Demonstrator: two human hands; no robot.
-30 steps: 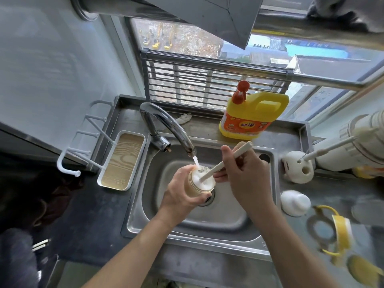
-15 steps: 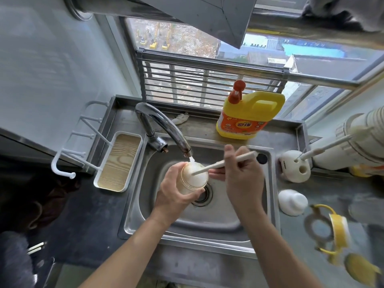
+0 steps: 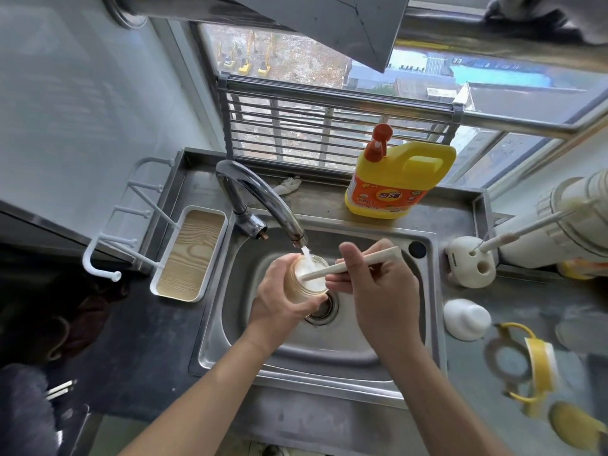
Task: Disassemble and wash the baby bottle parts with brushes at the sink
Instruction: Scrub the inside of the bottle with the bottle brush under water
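Observation:
Over the steel sink [image 3: 427, 324] my left hand [image 3: 279, 297] grips the amber baby bottle body [image 3: 304, 292], mouth up, right under the tap [image 3: 263, 199]. A thin stream of water runs into the foamy mouth. My right hand [image 3: 378, 291] holds the cream brush handle [image 3: 358, 262], whose head is inside the bottle and hidden by foam. On the counter to the right lie the white bottle cap [image 3: 465, 319] and the yellow handled collar ring [image 3: 529, 363].
A yellow detergent jug [image 3: 398, 179] stands behind the sink. A white brush stand [image 3: 472, 266] with a thin brush sits at the right. A wood-lined tray [image 3: 190, 255] with a white hook rack lies left of the sink.
The brush handle has tipped lower, from steep to nearly level, as my right hand works it in the bottle. The bottle stays under the running tap.

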